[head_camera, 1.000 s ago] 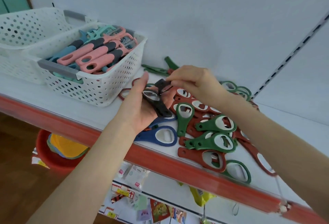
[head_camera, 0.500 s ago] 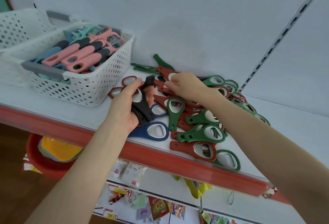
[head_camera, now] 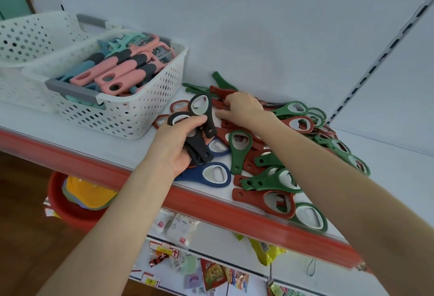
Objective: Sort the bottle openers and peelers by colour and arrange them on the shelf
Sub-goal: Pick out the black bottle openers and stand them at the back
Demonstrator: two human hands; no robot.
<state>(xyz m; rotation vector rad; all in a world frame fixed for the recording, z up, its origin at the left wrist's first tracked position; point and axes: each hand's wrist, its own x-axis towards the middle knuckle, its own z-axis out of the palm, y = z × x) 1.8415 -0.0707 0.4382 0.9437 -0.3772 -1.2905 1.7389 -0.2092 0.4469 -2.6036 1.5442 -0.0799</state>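
On the shelf, right of the white basket of pink and teal peelers, lies a loose pile of openers in mixed colours. The left hand grips a bundle of black openers. Its fingers curl over the bundle's heads, and the handles fan out toward the shelf's front edge. One further black opener stands at the top of the bundle, ringed head away from the person, handle pointing back and slightly right. The long axis of the whole bundle thus runs roughly front to back.

The right hand rests knuckles-up on the far side of the pile, just beside that top opener. Its fingers bend down among the red openers; whether they pinch anything cannot be told from this view.

Relation of interest: the unsorted pile lies to the right of the bundle and directly beneath the right hand. That hand is therefore the nearer one for the next pick, while the left hand serves as holder. Green openers and red ones lie crossed at many angles. A blue opener lies flat just below the left hand, partly covered by it.

Judged from this layout, black is being collected first, and red, green and blue are unsorted. Any further black piece would have to pass leftward, handle aligned with the bundle, to stack.
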